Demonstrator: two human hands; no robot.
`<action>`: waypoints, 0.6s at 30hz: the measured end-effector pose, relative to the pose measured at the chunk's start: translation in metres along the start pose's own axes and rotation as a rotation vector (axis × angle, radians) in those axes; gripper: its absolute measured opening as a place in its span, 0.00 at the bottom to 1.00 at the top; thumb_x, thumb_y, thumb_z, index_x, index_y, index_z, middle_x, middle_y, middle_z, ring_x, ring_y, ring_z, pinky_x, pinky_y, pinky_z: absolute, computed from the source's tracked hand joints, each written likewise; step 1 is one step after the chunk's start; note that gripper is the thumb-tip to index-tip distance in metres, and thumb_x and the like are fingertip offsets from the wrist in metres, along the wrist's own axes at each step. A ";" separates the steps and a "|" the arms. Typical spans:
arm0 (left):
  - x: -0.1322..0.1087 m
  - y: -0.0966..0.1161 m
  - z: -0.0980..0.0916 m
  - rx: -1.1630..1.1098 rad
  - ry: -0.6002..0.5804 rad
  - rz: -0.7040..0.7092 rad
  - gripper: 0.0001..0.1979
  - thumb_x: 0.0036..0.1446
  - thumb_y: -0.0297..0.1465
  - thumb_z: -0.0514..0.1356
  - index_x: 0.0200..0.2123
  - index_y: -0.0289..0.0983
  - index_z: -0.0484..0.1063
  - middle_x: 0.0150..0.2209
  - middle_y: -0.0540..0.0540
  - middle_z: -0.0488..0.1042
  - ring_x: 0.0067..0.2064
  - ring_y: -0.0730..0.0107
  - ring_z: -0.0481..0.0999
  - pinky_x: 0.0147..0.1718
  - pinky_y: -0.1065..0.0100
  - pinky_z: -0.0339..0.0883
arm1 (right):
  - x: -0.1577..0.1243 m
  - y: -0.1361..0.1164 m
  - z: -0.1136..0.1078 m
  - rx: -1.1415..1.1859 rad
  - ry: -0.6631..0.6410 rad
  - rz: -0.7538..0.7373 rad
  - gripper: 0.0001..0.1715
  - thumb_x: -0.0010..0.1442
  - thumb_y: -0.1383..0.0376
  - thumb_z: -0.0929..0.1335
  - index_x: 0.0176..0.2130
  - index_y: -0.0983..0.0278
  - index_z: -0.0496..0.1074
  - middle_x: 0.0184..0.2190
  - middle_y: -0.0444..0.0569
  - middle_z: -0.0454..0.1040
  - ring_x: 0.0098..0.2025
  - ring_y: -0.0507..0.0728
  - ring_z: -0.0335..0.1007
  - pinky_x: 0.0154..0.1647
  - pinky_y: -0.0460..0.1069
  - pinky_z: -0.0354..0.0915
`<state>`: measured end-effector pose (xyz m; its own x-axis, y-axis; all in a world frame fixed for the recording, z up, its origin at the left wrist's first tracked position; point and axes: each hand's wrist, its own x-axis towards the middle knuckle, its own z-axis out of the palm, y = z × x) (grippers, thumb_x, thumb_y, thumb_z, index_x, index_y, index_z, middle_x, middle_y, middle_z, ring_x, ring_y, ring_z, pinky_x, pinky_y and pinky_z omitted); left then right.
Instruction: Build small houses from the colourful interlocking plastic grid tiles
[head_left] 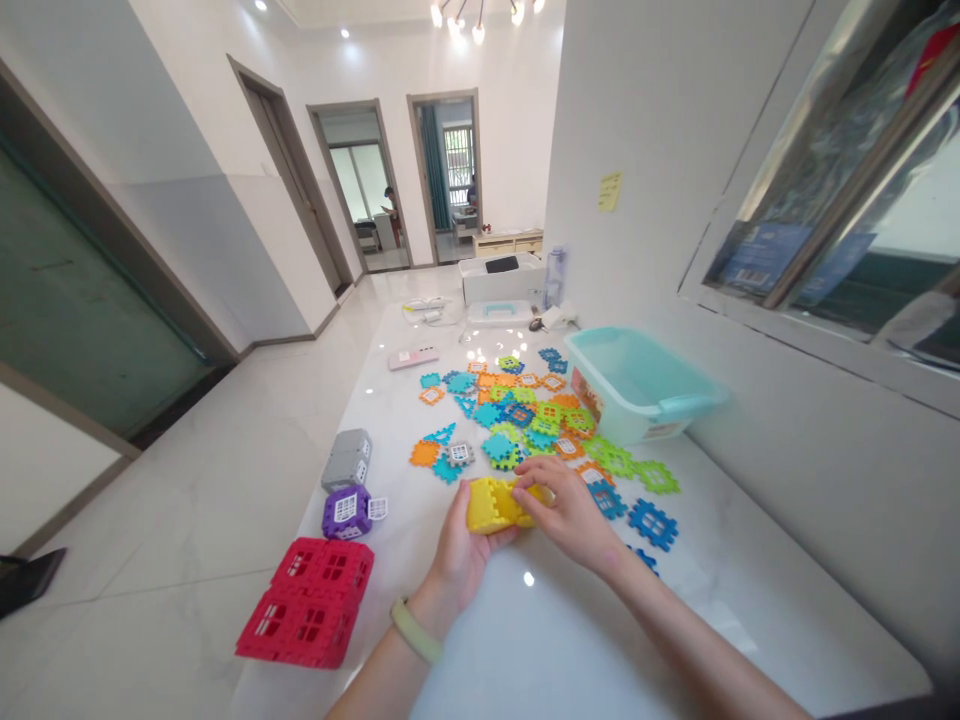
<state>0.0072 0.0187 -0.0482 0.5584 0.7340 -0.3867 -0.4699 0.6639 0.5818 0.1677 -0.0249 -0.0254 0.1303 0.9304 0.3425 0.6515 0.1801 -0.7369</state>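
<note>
A yellow block of interlocking pieces [491, 504] is held above the white table near its middle. My left hand [466, 550] is wrapped round its left side and underside. On the right part of the block, the fingers of my right hand [566, 508] are bent and pressed against the yellow pieces. Just beyond both hands lies a loose pile of flat toothed pieces in orange, green, teal and blue, among them a teal piece [499, 447] and an orange piece [425, 453].
Along the left edge stand a grey block [349, 459], a purple block [346, 511] and a red block [311, 602]. A teal tub [637, 390] is at the right by the wall. Farther back are a pink case [413, 357] and a white box [506, 282]. People are visible through distant doorways.
</note>
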 end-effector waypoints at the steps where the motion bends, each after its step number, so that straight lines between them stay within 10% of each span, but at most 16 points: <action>1: 0.000 0.000 0.000 -0.001 0.004 0.001 0.22 0.68 0.41 0.49 0.47 0.29 0.73 0.46 0.35 0.78 0.42 0.59 0.79 0.40 0.62 0.75 | 0.000 0.000 0.000 -0.006 -0.007 0.005 0.08 0.61 0.63 0.68 0.31 0.60 0.77 0.43 0.52 0.77 0.49 0.63 0.69 0.51 0.59 0.62; 18: 0.002 -0.003 -0.003 0.032 -0.011 0.046 0.17 0.67 0.39 0.53 0.46 0.32 0.72 0.44 0.37 0.78 0.42 0.59 0.78 0.42 0.58 0.75 | -0.001 -0.004 0.011 -0.153 -0.042 0.049 0.07 0.57 0.67 0.70 0.30 0.60 0.79 0.50 0.49 0.76 0.59 0.66 0.58 0.59 0.63 0.52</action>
<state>0.0076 0.0191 -0.0528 0.5444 0.7618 -0.3511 -0.4729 0.6245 0.6216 0.1570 -0.0231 -0.0294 0.1349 0.9501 0.2814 0.7520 0.0868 -0.6534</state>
